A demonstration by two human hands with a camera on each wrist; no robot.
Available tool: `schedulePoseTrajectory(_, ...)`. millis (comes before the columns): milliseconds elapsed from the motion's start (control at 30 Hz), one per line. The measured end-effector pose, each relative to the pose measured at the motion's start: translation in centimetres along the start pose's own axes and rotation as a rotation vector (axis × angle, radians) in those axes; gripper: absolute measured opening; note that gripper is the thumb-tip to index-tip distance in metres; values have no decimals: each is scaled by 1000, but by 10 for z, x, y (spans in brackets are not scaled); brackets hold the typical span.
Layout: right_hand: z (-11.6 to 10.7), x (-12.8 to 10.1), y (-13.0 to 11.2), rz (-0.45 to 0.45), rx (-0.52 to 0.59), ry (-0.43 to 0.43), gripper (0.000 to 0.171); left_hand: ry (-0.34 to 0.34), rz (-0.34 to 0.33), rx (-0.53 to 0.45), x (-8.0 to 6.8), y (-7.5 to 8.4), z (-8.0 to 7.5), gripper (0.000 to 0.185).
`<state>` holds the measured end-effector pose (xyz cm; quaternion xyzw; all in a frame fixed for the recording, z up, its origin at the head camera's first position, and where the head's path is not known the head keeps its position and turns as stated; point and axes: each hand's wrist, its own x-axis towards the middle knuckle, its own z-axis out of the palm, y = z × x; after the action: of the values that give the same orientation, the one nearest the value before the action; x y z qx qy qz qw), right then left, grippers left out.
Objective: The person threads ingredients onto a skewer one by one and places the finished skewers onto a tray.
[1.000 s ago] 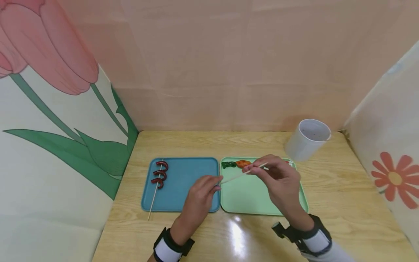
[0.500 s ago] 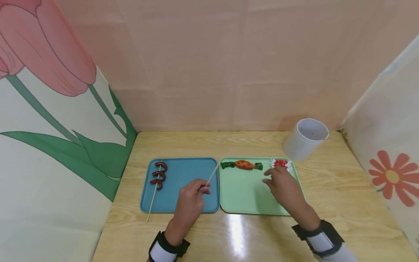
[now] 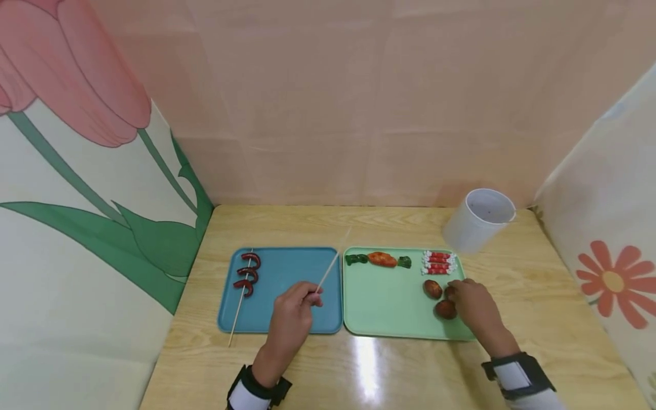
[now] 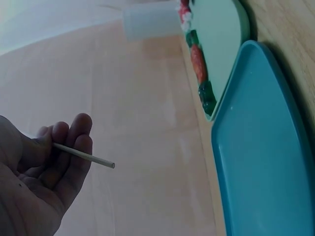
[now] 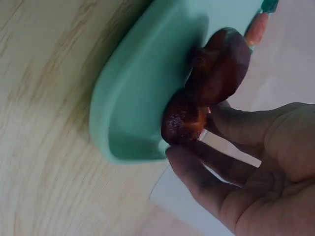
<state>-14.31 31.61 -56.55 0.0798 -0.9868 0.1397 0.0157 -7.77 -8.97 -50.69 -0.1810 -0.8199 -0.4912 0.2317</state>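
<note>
My left hand (image 3: 291, 313) pinches a thin wooden skewer (image 3: 328, 272) between thumb and fingers over the blue tray (image 3: 292, 259). The skewer points up and away, and its blunt end shows in the left wrist view. On the right side of the green tray (image 3: 379, 313) lie two brown mushroom-like pieces, one to the back (image 3: 433, 288) and one to the front (image 3: 445, 310). Beside them my right hand (image 3: 476, 307) pinches a third brown mushroom-like piece (image 5: 179, 120) between thumb and fingertips, partly hidden by the fingers in the head view.
A loaded skewer with curved red-brown sausage pieces (image 3: 248, 272) lies on the blue tray, overhanging its front edge. Along the green tray's back lie an orange piece (image 3: 382, 259) between green ones and several red-and-white pieces (image 3: 438, 263). A white cup (image 3: 471, 230) stands behind.
My right hand has left the skewer and moved right and down to the brown pieces, taking hold of one. The left hand keeps the skewer, drawn back slightly left and now tilted more upright.
</note>
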Motion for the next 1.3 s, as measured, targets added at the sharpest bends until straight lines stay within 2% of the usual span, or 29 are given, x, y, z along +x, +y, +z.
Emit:
schedulePoseTrajectory(133,7,1,5,22,21,1,19,-9,-9,11,-1,-1,0,14)
schedulePoseTrajectory(300,13,3,12,1,44,45,18,-10,-32,24,-1,-1,1,13)
schedulePoseTrajectory(400,9,7,12,6,68,81,26,-10,-32,30,-1,-1,0,13)
schedulePoseTrajectory(467,0,10,6,16,126,131,33,-10,-28,40,-1,-1,0,12)
schedulePoseTrajectory(533,-15,17,-8,19,240,185,42,-7,-21,50,-1,-1,0,11)
schedulePoseTrajectory(600,-33,22,-29,5,397,222,48,-3,-10,59,-1,-2,1,11)
schedulePoseTrajectory(700,-64,26,-69,-34,664,221,50,-4,17,71,0,-1,3,13)
schedulePoseTrajectory(833,-99,27,-115,-163,1004,202,48,-23,43,82,-1,-1,6,24)
schedulePoseTrajectory(900,-110,27,-132,-244,1125,198,49,-33,38,77,-1,0,8,29)
schedulePoseTrajectory(967,-118,28,-145,-309,1201,195,50,-41,31,70,-1,1,9,32)
schedulePoseTrajectory(1033,-124,28,-154,-328,1203,188,49,-42,30,69,-1,2,9,31)
schedulePoseTrajectory(1200,-132,28,-168,-277,1096,139,44,-31,46,89,0,4,9,34)
schedulePoseTrajectory(1300,-133,28,-170,-299,1124,83,43,-25,50,104,0,4,9,37)
